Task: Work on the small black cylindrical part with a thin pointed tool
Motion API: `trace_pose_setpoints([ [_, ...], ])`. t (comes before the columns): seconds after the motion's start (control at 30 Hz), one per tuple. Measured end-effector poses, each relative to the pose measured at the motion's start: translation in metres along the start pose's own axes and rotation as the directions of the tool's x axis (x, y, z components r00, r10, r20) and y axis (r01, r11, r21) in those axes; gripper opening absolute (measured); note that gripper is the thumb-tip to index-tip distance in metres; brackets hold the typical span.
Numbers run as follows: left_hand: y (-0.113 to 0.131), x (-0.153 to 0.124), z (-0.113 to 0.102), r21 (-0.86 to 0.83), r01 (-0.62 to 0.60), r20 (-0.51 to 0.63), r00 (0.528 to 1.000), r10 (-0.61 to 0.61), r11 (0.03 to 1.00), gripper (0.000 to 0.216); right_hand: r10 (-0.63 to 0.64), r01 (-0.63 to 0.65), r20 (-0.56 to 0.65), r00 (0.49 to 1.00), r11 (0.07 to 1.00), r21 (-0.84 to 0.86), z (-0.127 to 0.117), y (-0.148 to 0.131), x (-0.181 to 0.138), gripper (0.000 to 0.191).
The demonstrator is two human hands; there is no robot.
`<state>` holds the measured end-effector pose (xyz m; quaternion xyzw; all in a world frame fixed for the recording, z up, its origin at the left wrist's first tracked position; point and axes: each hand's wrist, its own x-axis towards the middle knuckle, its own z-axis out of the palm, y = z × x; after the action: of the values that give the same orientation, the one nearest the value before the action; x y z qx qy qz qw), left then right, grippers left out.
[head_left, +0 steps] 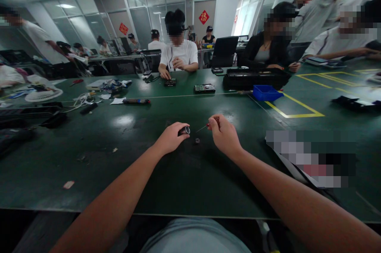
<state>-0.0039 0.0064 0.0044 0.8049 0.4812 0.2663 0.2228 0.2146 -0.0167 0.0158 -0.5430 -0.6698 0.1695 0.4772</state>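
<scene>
My left hand [170, 138] is closed around a dark cylinder [185, 130] with a pale ring at its end, which faces right. In my right hand [224, 136] is a screwdriver [203, 128], its thin shaft pointing left and down toward the cylinder's end. The tip stays apart from the cylinder. Between and just below the hands, a small round dark part [197, 141] lies on the green table [178, 181]. The fingers hide most of the screwdriver's handle and much of the cylinder.
Beyond my hands lie a hard drive [204, 88], a blue bin [267, 92] and a long black casing [254, 79]. A pen-like tool [137, 101] and cables [80, 101] are to the left. A blurred flat item [309, 158] lies right. A person [178, 54] sits opposite.
</scene>
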Motion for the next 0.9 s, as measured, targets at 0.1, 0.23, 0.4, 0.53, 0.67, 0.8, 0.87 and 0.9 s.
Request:
trace_pose_setpoints([
  [0.1, 0.002, 0.001, 0.0, -0.229, 0.048, -0.076, 0.995, -0.067, 0.972, 0.042, 0.004, -0.004, -0.002, 1.0, 1.0, 0.005, -0.001, -0.001, 0.0, 0.021],
  [0.23, 0.009, 0.002, 0.001, -0.54, 0.143, -0.061, 0.976, -0.207, 0.83, 0.041, 0.014, -0.014, 0.001, 1.0, 1.0, 0.027, -0.002, -0.003, -0.001, 0.021],
  [0.4, 0.025, -0.001, -0.005, -0.591, 0.263, 0.082, 0.96, -0.268, 0.762, 0.029, 0.009, -0.008, -0.012, 1.0, 0.999, 0.041, -0.003, -0.002, -0.001, 0.022],
  [0.53, 0.036, -0.003, -0.009, -0.274, 0.175, 0.14, 0.98, -0.141, 0.946, 0.023, -0.003, 0.003, -0.016, 1.0, 0.999, 0.037, -0.003, -0.002, -0.001, 0.022],
  [0.67, 0.04, -0.003, 0.0, 0.095, 0.015, 0.206, 0.978, -0.034, 0.995, 0.026, 0.001, -0.001, -0.007, 1.0, 0.999, 0.037, -0.004, -0.003, -0.001, 0.022],
  [0.8, 0.038, 0.0, 0.012, 0.317, -0.029, 0.27, 0.961, -0.061, 0.948, 0.033, 0.001, -0.001, -0.006, 1.0, 0.999, 0.041, -0.004, -0.003, -0.001, 0.023],
  [0.87, 0.036, 0.002, 0.016, 0.367, -0.054, 0.289, 0.956, -0.058, 0.929, 0.032, 0.002, -0.001, -0.002, 1.0, 0.999, 0.038, -0.004, -0.003, -0.001, 0.023],
  [0.9, 0.035, 0.003, 0.017, 0.382, -0.066, 0.292, 0.955, -0.053, 0.922, 0.03, -0.001, 0.001, -0.002, 1.0, 0.999, 0.037, -0.004, -0.003, -0.001, 0.024],
])
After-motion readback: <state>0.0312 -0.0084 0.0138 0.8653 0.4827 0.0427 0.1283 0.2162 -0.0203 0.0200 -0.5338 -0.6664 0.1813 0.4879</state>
